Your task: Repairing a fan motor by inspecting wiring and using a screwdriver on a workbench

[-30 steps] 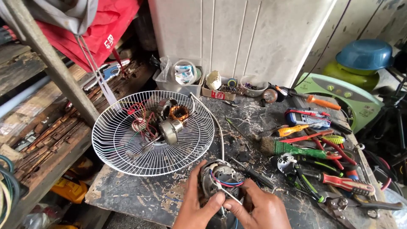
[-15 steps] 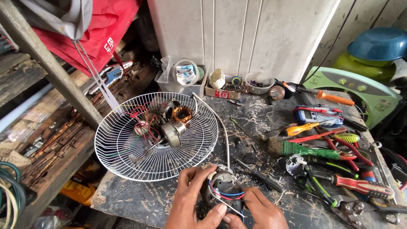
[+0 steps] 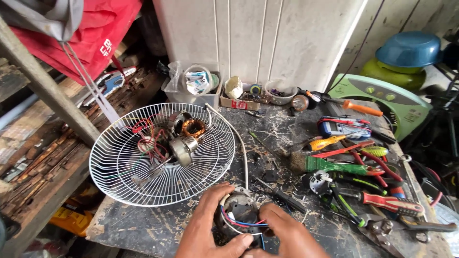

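Since a second ago both hands have closed in on the motor (image 3: 240,215) at 6 o'clock on the worktop (image 3: 143,229), left hand (image 3: 210,229) cupping its side, right hand (image 3: 287,234) pinching its wires (image 3: 244,223), the grille (image 3: 119,167) lying at 10 o'clock

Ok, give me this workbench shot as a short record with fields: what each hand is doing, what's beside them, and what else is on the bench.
left hand: cups the left side of the dark round motor housing
right hand: fingers on the housing's right side, by its red, blue and white wires
beside the hands: white wire fan guard holding copper-wound motor parts
right of the bench: green-handled brush, red-handled screwdriver, pliers
back edge: small tubs against the white wall
surface: scuffed dark benchtop
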